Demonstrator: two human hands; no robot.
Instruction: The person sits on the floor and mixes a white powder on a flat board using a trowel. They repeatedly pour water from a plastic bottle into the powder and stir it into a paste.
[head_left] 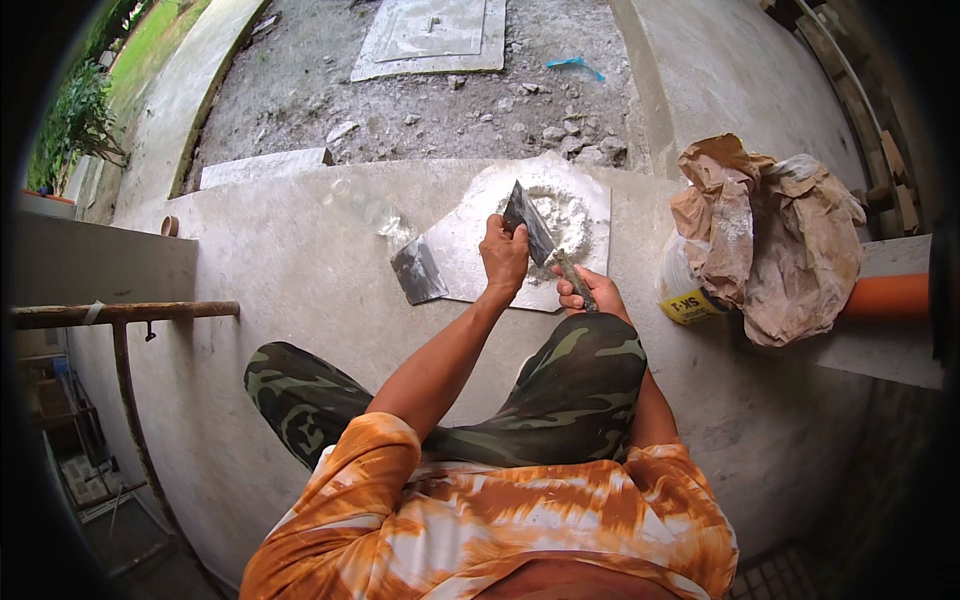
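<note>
My right hand [594,292] is closed round the handle of a trowel [530,226], which slants up and left over a pale board [470,270]. Against the left edge of its dark blade, near the tip, are the bent fingers of my left hand [505,252], which seem to pinch it. Beneath and beyond the blade, white powdery mix [570,215] lies in a rough ring, partly hidden by the tool. A flat dark square blade [418,270] rests at the board's left corner, left of my left hand.
A crumpled brown paper bag [770,240] stands at the right, above a white and yellow container [682,285] and beside an orange pipe [888,297]. Clear plastic [365,205] lies left of the board. Rubble [590,140] lies beyond the ledge. A rusty rail [130,314] runs along the left.
</note>
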